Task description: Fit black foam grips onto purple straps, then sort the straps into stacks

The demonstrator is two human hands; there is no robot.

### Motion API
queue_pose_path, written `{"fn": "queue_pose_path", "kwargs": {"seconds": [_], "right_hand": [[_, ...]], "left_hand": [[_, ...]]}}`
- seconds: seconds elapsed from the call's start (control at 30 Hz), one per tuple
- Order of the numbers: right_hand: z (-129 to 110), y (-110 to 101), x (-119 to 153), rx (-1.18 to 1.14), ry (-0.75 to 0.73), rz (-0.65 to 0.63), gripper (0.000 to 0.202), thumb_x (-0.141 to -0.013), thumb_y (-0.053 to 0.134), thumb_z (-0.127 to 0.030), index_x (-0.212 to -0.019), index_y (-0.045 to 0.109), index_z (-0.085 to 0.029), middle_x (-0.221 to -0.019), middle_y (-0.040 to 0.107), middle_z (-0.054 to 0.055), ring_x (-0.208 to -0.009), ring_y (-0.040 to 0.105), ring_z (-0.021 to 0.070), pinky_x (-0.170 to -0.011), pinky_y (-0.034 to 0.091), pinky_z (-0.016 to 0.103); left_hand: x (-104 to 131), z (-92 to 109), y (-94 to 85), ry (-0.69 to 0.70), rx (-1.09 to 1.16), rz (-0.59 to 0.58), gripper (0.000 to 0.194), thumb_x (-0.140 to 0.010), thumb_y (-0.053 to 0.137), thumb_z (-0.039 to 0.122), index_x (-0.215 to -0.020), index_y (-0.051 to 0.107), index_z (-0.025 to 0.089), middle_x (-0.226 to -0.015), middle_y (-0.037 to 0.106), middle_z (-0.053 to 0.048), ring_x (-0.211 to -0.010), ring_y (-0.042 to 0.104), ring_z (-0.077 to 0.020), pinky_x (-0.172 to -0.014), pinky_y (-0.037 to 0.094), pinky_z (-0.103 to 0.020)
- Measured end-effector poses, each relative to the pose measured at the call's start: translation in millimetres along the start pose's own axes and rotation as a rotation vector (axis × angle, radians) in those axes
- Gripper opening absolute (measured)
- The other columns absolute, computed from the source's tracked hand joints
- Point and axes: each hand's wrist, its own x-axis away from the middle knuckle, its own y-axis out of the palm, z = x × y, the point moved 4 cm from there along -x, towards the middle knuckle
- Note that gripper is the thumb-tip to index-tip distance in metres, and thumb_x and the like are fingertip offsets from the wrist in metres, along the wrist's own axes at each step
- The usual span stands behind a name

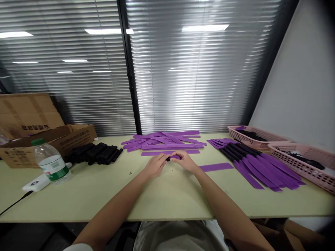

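Note:
My left hand (156, 165) is closed around a small black piece (168, 159), mostly hidden by the fingers; it looks like one of the black ribbed tubes. My right hand (185, 161) pinches a purple strap (176, 157) where it meets that black piece. Both hands are close together over the middle of the table. Beside my right wrist a flat length of purple strap (216, 167) lies on the table; whether it joins the held one is hidden. Just beyond the hands is a loose heap of purple straps (162, 140).
Black ribbed tubes (102, 153) lie in a pile at left, by a cardboard box (78, 137), a water bottle (53, 164) and a white device (36, 184) with a cable. At right, straps with black sleeves (264, 167) lie beside pink baskets (303, 167). Blinds stand behind.

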Motion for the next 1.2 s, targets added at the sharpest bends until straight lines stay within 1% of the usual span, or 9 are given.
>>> {"fn": "queue_pose_path", "kwargs": {"seconds": [0.1,0.27,0.37,0.57,0.7,0.8,0.9,1.0,1.2], "right_hand": [[-2.1,3.4,2.0,0.099,-0.061,-0.02,0.025,-0.081,0.063,-0.039,-0.097,0.063,-0.02,-0.093,0.067,0.003,-0.084,0.058,0.0179,-0.077,0.044,0.031],[-5.5,5.7,4.9,0.216,-0.067,-0.037,0.023,-0.086,0.059,-0.04,-0.096,0.053,-0.021,-0.082,0.06,-0.001,-0.072,0.053,0.0148,-0.066,0.039,0.027],[-10.4,5.1,6.0,0.28,-0.075,-0.019,0.024,-0.087,0.057,-0.042,-0.098,0.052,-0.021,-0.085,0.06,0.0,-0.073,0.052,0.0148,-0.066,0.038,0.027],[-16.5,5.9,6.0,0.253,-0.174,-0.025,0.022,-0.09,0.055,-0.04,-0.095,0.061,-0.02,-0.087,0.063,0.003,-0.067,0.049,0.0128,-0.059,0.037,0.025],[-15.1,2.6,3.6,0.211,-0.206,0.002,0.022,-0.09,0.056,-0.038,-0.088,0.069,-0.02,-0.082,0.065,0.004,-0.071,0.054,0.0147,-0.066,0.04,0.028],[-13.7,3.1,3.0,0.198,-0.208,-0.031,0.022,-0.088,0.06,-0.039,-0.088,0.072,-0.021,-0.084,0.065,0.005,-0.077,0.057,0.0165,-0.071,0.042,0.03],[-13.1,6.6,4.0,0.195,-0.211,-0.074,0.024,-0.087,0.06,-0.042,-0.088,0.074,-0.022,-0.081,0.062,0.005,-0.075,0.056,0.0166,-0.068,0.042,0.03],[-12.8,10.7,5.2,0.162,-0.212,-0.102,0.027,-0.087,0.059,-0.044,-0.089,0.075,-0.023,-0.083,0.062,0.005,-0.077,0.055,0.0165,-0.068,0.042,0.03],[-8.9,17.8,5.6,0.154,-0.214,-0.126,0.032,-0.089,0.056,-0.048,-0.088,0.074,-0.022,-0.082,0.057,0.005,-0.075,0.053,0.0157,-0.068,0.042,0.029]], "left_hand": [[2.4,0.0,1.1,-0.016,-0.012,0.018,0.038,-0.097,0.032,0.026,-0.132,0.043,0.02,-0.12,0.059,-0.011,-0.107,0.057,-0.0238,-0.09,0.046,-0.038],[3.7,0.0,2.6,-0.041,0.018,0.021,0.035,-0.097,0.032,0.029,-0.128,0.045,0.019,-0.119,0.06,-0.011,-0.106,0.057,-0.0244,-0.089,0.046,-0.038],[3.4,-2.1,1.8,-0.055,0.076,0.033,0.035,-0.098,0.031,0.032,-0.127,0.046,0.02,-0.121,0.06,-0.01,-0.109,0.057,-0.0233,-0.092,0.045,-0.037],[1.5,-11.6,4.4,-0.077,0.287,0.113,0.036,-0.097,0.035,0.038,-0.122,0.052,0.019,-0.118,0.062,-0.01,-0.108,0.058,-0.0231,-0.093,0.044,-0.036],[0.8,-16.2,6.6,-0.1,0.458,0.156,0.037,-0.096,0.04,0.042,-0.12,0.054,0.018,-0.111,0.066,-0.009,-0.1,0.061,-0.0221,-0.088,0.046,-0.034],[2.2,-15.9,6.3,-0.08,0.427,0.129,0.036,-0.095,0.041,0.042,-0.118,0.056,0.018,-0.112,0.066,-0.01,-0.101,0.061,-0.0227,-0.088,0.046,-0.035],[4.8,-14.9,5.0,-0.055,0.367,0.109,0.035,-0.095,0.042,0.041,-0.116,0.057,0.018,-0.112,0.066,-0.009,-0.102,0.061,-0.0226,-0.089,0.045,-0.035],[7.0,-13.9,3.5,-0.029,0.352,0.114,0.033,-0.095,0.041,0.039,-0.116,0.057,0.018,-0.11,0.067,-0.009,-0.1,0.062,-0.0215,-0.088,0.046,-0.033],[9.4,-11.3,-1.8,0.029,0.212,0.101,0.032,-0.096,0.04,0.034,-0.118,0.057,0.02,-0.112,0.066,-0.009,-0.101,0.062,-0.0218,-0.087,0.046,-0.034]]}}
